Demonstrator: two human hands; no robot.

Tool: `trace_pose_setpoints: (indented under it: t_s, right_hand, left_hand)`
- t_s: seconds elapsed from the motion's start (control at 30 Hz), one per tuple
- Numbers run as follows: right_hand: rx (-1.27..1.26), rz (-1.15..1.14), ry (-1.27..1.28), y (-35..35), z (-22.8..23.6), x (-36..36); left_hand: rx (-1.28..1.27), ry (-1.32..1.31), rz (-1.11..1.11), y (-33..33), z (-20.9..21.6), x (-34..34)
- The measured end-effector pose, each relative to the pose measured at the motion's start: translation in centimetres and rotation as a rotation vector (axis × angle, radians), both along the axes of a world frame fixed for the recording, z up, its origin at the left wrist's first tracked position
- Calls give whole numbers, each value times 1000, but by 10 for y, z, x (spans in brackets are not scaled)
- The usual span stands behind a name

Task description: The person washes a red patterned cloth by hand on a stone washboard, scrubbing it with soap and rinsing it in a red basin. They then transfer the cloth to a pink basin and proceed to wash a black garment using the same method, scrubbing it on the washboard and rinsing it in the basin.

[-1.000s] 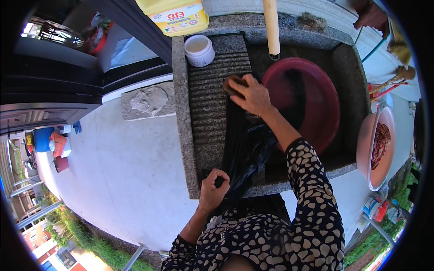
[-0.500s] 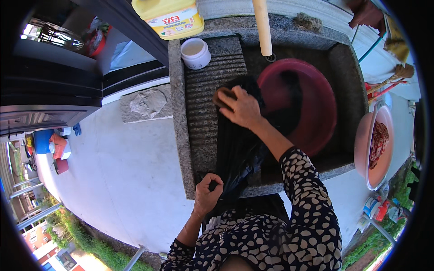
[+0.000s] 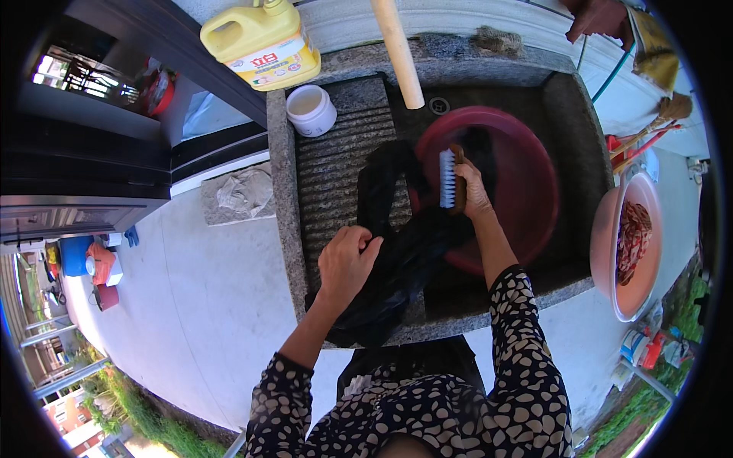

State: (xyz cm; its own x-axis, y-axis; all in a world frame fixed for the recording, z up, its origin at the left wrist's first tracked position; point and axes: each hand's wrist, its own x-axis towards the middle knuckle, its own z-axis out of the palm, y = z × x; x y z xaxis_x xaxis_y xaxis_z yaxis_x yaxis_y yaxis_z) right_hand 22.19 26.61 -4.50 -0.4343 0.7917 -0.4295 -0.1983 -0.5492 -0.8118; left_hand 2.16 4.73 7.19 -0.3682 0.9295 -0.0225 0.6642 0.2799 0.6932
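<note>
The right grip (image 3: 475, 189) holds a bristled brush (image 3: 452, 180) over the red basin (image 3: 540, 191).

Two hands (image 3: 347, 263) (image 3: 475, 189) can be counted, plus just the one brush (image 3: 459, 191). By the one sink (image 3: 284, 183), one red basin (image 3: 531, 206), one pink basin (image 3: 605, 244), one yellow jug (image 3: 263, 49) and one white tub (image 3: 311, 114) can be spotted. Black cloth (image 3: 397, 252) is too bunched to be counted.

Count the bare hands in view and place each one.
2: the left hand at the black cloth; the right hand gripping the brush over the red basin.
</note>
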Motion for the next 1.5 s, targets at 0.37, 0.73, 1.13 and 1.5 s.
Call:
trace_pose_setpoints:
  t_s: [0.37,0.73,1.13,1.5]
  right_hand:
    - [755,382,-1275,-23,-20,6]
    - [1145,263,-987,1,1,-81]
    - [1005,-103,-219,-12,73,-133]
    - [751,137,-659,-7,16,-106]
  left_hand:
    - [-4,-118,186,24,-55,-1]
    - [175,-653,374,11,-33,15]
    - [455,-740,637,-60,21,9]
    - [-47,-146,102,-47,17,8]
